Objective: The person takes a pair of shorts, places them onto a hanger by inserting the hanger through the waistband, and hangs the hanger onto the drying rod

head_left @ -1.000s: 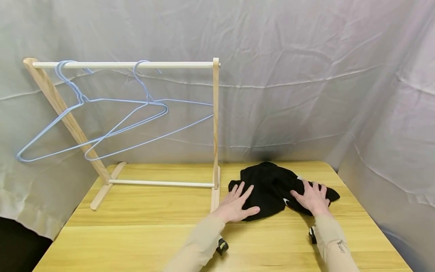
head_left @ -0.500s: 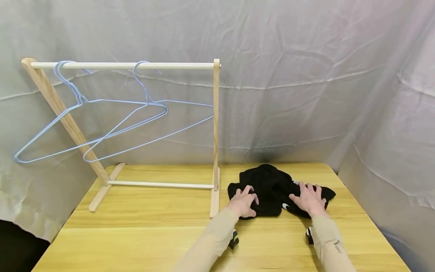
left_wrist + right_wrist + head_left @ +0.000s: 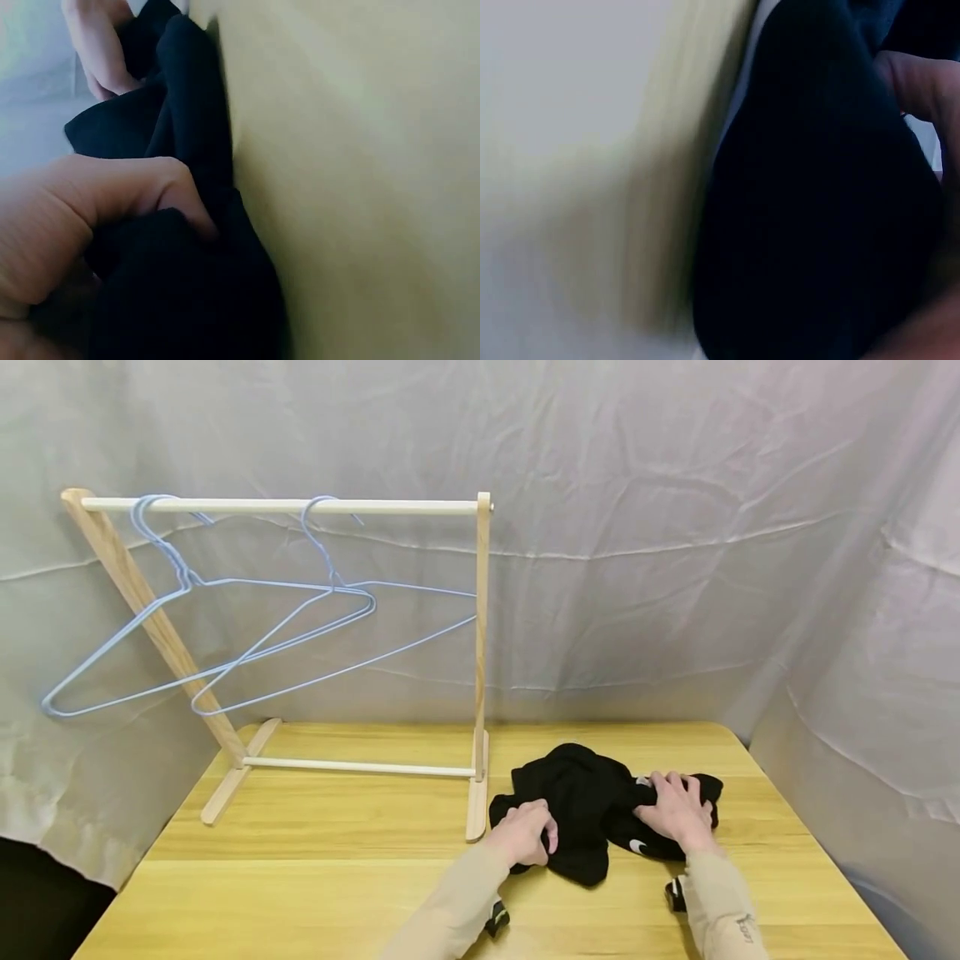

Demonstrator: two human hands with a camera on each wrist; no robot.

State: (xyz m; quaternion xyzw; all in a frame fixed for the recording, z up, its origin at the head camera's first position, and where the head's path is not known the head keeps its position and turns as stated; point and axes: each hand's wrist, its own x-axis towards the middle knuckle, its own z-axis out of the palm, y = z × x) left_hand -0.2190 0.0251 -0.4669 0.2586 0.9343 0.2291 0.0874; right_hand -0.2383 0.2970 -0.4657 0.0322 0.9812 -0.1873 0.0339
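Observation:
A crumpled black garment (image 3: pixel 581 802) with a small white swoosh mark lies on the right part of the wooden table (image 3: pixel 337 893). At its left end my left hand (image 3: pixel 522 833) grips a bunch of the cloth; in the left wrist view the thumb (image 3: pixel 142 184) is bent into the black fabric (image 3: pixel 187 300). My right hand (image 3: pixel 678 810) holds the garment's right end with curled fingers. Dark cloth (image 3: pixel 817 187) fills much of the right wrist view, with the thumb (image 3: pixel 915 82) against it. The fingertips under the folds are hidden.
Left of the garment stands a wooden clothes rack (image 3: pixel 482 635) with a white top bar (image 3: pixel 405 507). Several light-blue hangers (image 3: pixel 330 585) hang from it. Grey curtains (image 3: pixel 675 568) enclose the table at the back and sides.
Both hands have gone from spread fingers on the garment to gripping it. The garment has been drawn slightly left and toward me, and its front fold now hangs lower.

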